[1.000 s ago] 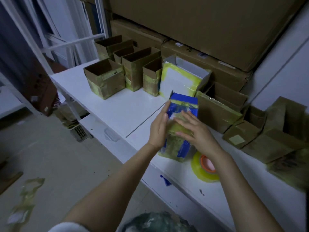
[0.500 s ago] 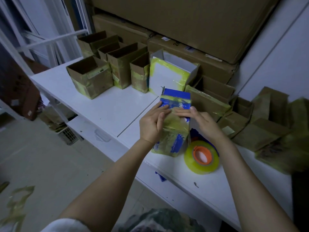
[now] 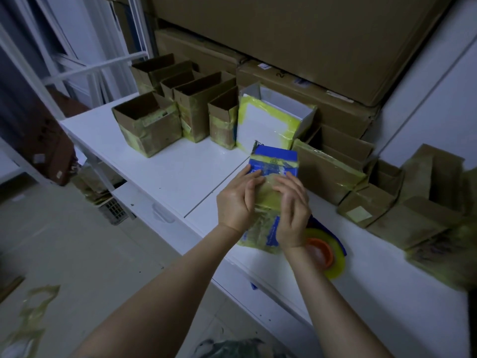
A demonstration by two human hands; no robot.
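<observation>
A blue box (image 3: 274, 159) wrapped in yellowish tape stands upright near the front of the white table (image 3: 180, 171). My left hand (image 3: 236, 202) grips the box's left edge, with its fingers curled over the taped front. My right hand (image 3: 293, 211) lies on the front face beside it, its fingertips pressing on the strip of tape. The two hands almost touch at the middle of the box. A yellow tape roll (image 3: 335, 264) with an orange core lies on the table just right of my right wrist.
Several open, taped cardboard boxes (image 3: 149, 125) stand in a row at the back left, next to a white box with yellow tape (image 3: 265, 125). More brown boxes (image 3: 327, 174) crowd the right side. Large cartons (image 3: 296, 34) are stacked behind. Tape scraps (image 3: 31, 319) litter the floor.
My right hand has slid from the box's right side onto the front, close to my left hand. My left hand has stayed on the left edge. The box stays in place.
</observation>
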